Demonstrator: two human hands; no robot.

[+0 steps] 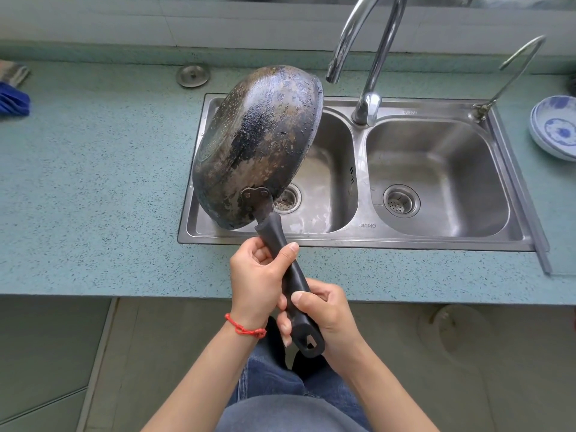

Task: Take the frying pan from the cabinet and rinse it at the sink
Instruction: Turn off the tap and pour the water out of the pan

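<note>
The frying pan (258, 145) is dark and worn, with wet patches on its underside, which faces me. It is tilted on edge above the left basin of the steel double sink (358, 241). Its black handle (285, 266) points back toward me over the counter's front edge. My left hand (254, 279) grips the upper part of the handle. My right hand (324, 316) holds the handle's end near the hanging hole. The chrome tap (371, 88) stands behind the divider, its spout just right of the pan's rim. No water stream is visible.
A second thin tap (511, 73) rises at the sink's back right corner. Blue-and-white plates (554, 129) are stacked on the teal counter (93, 198) at the right. A round metal cap (192, 75) sits behind the sink, and a blue cloth (14, 101) lies far left.
</note>
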